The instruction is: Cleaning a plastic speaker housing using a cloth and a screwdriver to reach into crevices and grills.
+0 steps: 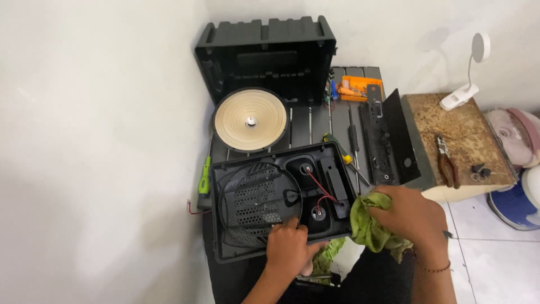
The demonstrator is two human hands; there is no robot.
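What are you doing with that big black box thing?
A person has a speaker taken apart on a dark slatted table. Their left hand rests on the black front panel, by its round perforated grille, and their right hand grips a green cloth at the panel's edge. The loose speaker cone and the empty black cabinet sit behind, with screwdrivers nearby.

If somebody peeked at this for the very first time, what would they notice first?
Probably the round cream-coloured speaker cone, leaning in the middle of the dark slatted table against the black plastic cabinet shell at the back. Next comes the open black front panel with its round perforated grille in front, where the left hand presses its lower edge. Beside it, the right hand grips a crumpled green cloth.
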